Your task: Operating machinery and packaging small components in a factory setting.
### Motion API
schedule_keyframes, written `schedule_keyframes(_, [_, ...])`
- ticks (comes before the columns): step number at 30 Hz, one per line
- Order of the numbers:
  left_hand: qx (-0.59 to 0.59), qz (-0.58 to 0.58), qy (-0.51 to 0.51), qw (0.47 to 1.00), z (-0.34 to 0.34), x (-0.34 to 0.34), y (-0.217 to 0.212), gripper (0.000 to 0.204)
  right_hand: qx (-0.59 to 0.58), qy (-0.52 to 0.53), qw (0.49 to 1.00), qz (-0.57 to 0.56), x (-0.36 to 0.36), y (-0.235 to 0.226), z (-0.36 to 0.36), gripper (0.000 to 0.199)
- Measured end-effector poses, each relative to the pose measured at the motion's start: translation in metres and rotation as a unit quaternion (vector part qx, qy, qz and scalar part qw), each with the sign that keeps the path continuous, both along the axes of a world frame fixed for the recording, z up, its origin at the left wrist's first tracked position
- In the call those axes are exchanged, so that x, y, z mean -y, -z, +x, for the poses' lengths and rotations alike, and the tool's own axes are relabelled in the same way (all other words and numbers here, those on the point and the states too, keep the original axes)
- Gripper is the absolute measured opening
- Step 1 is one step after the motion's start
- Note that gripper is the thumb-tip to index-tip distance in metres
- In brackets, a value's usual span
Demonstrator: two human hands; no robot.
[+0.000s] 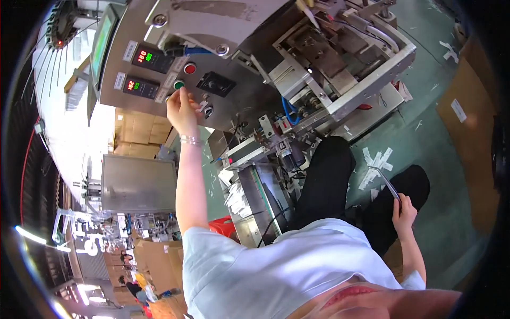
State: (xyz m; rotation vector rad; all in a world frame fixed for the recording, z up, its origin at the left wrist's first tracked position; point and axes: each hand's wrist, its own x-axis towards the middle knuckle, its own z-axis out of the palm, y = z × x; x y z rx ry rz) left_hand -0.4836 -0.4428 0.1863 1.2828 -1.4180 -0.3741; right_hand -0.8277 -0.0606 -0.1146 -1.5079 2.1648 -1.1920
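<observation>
My left hand [183,114] reaches up to the machine's grey control panel [154,109]. One fingertip is at the green push button [179,84], apparently touching it, and the hand holds nothing. Just above sits a red push button [189,68], and a dark switch plate [215,83] is to the right. Low at the right, beside my knee, my right hand [405,213] is closed around metal tweezers [389,183]. Their tips point up and left, over white strips [376,166] scattered on the floor; I cannot tell whether they grip one.
Two digital displays [150,57] glow on the panel. The machine's metal frame [372,80] juts out at the upper right. White pieces [237,204] lie by a metal chute near my legs. Cardboard [473,122] stands on the right. Other people [133,287] are far off at lower left.
</observation>
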Motion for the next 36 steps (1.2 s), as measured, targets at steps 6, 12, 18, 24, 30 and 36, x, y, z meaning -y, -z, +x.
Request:
schedule_keyframes(6, [-0.05,0.046,-0.016,0.998,-0.018,0.014,-0.009,0.036,-0.002,-0.007,1.0,-0.001,0.002,0.0,-0.002,0.013])
schedule_keyframes(12, [0.002,0.074,-0.023,0.997,-0.026,0.034,-0.012,0.038,-0.002,-0.002,0.999,0.032,0.005,-0.006,-0.001,0.013])
schedule_keyframes(18, [-0.018,0.075,-0.004,0.997,-0.025,0.033,-0.007,0.038,-0.013,-0.003,1.0,0.026,0.004,-0.005,-0.002,0.012])
schedule_keyframes(24, [-0.046,0.05,0.06,0.996,-0.053,-0.029,0.014,0.038,-0.043,0.004,0.999,0.028,0.012,0.008,-0.01,0.012])
schedule_keyframes(30, [0.196,0.153,0.32,0.914,-0.085,-0.16,0.158,0.012,-0.072,-0.027,0.996,0.038,0.026,0.016,-0.021,0.011])
schedule_keyframes(36, [0.199,-0.034,0.187,0.961,-0.121,-0.104,0.247,0.023,-0.154,-0.147,0.976,0.037,0.102,0.043,-0.06,0.016])
